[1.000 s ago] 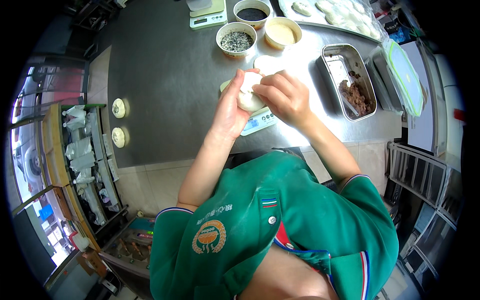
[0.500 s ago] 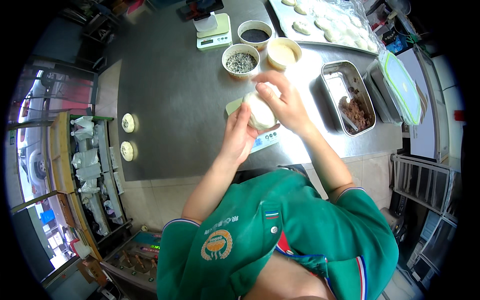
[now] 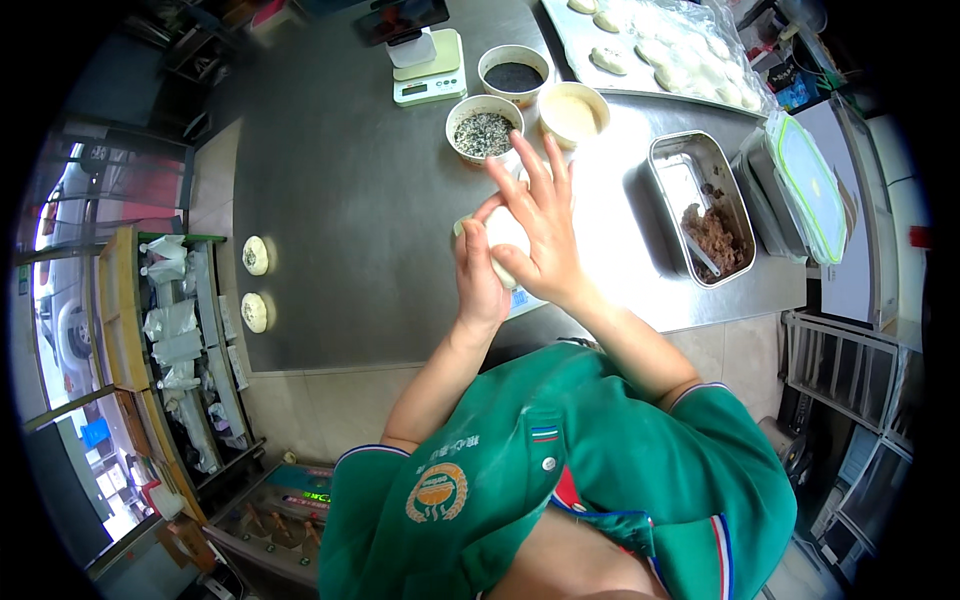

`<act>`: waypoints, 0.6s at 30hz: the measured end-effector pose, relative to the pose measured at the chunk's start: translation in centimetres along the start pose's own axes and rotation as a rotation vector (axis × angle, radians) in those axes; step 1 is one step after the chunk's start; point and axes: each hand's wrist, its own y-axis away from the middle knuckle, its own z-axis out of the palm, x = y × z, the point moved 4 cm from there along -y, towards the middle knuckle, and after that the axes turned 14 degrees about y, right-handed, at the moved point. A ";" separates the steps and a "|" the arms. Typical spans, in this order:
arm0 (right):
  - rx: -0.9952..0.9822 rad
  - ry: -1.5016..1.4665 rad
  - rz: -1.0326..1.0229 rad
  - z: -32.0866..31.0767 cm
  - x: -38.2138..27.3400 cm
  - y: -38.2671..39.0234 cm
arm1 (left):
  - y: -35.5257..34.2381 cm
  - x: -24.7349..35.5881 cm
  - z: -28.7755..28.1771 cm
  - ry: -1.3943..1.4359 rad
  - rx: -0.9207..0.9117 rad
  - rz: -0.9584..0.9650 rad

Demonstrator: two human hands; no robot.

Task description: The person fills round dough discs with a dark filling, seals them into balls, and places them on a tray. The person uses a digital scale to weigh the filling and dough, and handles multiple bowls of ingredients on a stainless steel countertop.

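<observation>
My left hand (image 3: 478, 280) is wrapped round a white dough ball (image 3: 507, 232) above a kitchen scale (image 3: 525, 303). My right hand (image 3: 540, 230) lies against the dough with its fingers spread and raised and its thumb across the front, partly hiding it. Just beyond are bowls of speckled seeds (image 3: 484, 127), black seeds (image 3: 514, 78) and pale powder (image 3: 572, 117). A steel container (image 3: 675, 165) of brown filling with a utensil sits to the right. Two seed-topped buns (image 3: 255, 256) rest near the left edge.
The steel table (image 3: 330, 220) holds a second scale (image 3: 428, 85) with a dark device (image 3: 400, 20) at the back, a tray of covered dough pieces (image 3: 655, 60) at back right, and stacked lidded containers (image 3: 800, 185) at right. A shelving rack (image 3: 185, 340) stands left, a metal rack (image 3: 840, 370) right.
My hands have turned and the dough sits lower in view. My right hand's fingers, curled on the dough a second ago, are now spread and lifted. The view has also shifted.
</observation>
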 end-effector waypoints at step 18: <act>-0.344 -0.298 1.152 0.6 18.2 17.0 | -19.9 -1.0 -9.1 -0.208 0.204 -0.344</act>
